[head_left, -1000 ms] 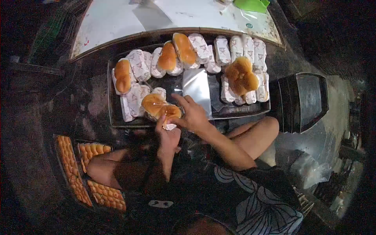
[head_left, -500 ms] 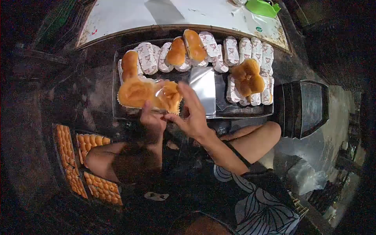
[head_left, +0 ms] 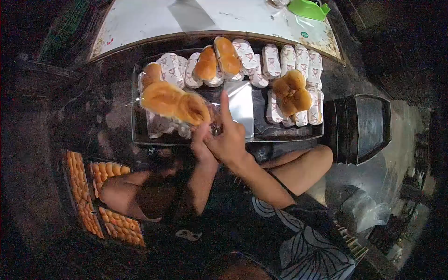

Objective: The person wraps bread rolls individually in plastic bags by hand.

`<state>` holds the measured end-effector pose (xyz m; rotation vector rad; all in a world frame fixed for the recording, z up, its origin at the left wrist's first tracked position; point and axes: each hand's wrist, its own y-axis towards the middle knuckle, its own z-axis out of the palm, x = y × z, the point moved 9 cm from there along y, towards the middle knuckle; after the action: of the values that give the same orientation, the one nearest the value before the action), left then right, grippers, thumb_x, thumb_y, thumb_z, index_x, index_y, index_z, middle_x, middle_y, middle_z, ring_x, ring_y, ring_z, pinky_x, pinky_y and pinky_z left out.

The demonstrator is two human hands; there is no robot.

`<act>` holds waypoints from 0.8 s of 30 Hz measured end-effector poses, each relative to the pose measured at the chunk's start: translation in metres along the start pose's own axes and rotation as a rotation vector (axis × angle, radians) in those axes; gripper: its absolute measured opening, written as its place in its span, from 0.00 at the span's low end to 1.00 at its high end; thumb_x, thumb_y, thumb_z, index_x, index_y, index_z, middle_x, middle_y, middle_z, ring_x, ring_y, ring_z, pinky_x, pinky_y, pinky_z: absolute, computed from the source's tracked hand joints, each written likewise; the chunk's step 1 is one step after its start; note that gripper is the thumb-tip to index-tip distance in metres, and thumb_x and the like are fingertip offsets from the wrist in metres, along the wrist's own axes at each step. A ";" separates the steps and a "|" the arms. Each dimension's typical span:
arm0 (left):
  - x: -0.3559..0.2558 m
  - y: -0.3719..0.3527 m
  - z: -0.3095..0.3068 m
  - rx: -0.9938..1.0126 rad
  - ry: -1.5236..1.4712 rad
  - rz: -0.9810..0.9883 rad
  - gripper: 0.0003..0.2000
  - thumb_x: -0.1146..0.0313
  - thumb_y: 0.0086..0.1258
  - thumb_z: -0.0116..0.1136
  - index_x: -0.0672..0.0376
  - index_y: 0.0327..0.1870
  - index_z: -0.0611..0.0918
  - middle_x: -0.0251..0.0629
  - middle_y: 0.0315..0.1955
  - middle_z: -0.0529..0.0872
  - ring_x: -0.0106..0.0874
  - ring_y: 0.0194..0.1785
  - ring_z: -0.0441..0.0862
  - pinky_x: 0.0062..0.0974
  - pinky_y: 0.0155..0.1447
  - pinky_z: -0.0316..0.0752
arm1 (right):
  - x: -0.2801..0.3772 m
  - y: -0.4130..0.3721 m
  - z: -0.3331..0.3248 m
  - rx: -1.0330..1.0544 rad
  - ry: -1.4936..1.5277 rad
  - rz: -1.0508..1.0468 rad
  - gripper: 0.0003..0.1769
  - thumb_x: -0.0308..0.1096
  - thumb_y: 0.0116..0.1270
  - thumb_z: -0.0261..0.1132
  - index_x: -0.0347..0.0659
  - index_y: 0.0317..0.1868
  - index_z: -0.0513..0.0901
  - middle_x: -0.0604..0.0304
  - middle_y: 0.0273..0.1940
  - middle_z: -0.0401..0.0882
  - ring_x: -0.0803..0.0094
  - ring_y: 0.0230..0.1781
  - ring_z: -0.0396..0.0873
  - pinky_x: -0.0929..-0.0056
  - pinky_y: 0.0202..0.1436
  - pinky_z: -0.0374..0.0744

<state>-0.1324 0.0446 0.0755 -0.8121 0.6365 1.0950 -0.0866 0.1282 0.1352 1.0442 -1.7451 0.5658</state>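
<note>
A long golden bread bun (head_left: 175,103) in a clear plastic bag is raised over the left part of the black tray (head_left: 289,135). My left hand (head_left: 203,145) is closed at the bag's right end. Against it, my right hand (head_left: 231,137) has its thumb and lower fingers closed at the same end, while its index finger points up. Just beyond that finger lies a stack of clear plastic bags (head_left: 240,109) in the tray. The exact grip on the film is partly hidden by the fingers.
Paper-wrapped buns (head_left: 270,61) line the tray's far side, with unwrapped sides up on a few buns (head_left: 228,56). A clustered bun (head_left: 292,93) rests at right. Beyond stand a white table (head_left: 140,23) and green holder (head_left: 308,9); black trays (head_left: 359,128) are right, bun trays (head_left: 123,226) left.
The bagged bun has turned and tilted, its right end now lower. My left hand has moved right to meet my right hand at the bag's end.
</note>
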 end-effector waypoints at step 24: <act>0.149 0.013 -0.077 1.016 1.631 0.123 0.09 0.64 0.55 0.57 0.60 0.31 0.80 0.43 0.31 0.80 0.40 0.39 0.77 0.37 0.43 0.72 | -0.109 0.024 -0.045 0.055 -0.691 -0.664 0.23 0.36 0.55 0.61 0.37 0.50 0.71 0.46 0.49 0.69 0.51 0.49 0.69 0.62 0.54 0.67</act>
<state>-0.0981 0.0605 -0.0886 -0.5836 2.3504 -0.1535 -0.0686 0.2171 0.0569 1.9003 -1.7824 -0.2023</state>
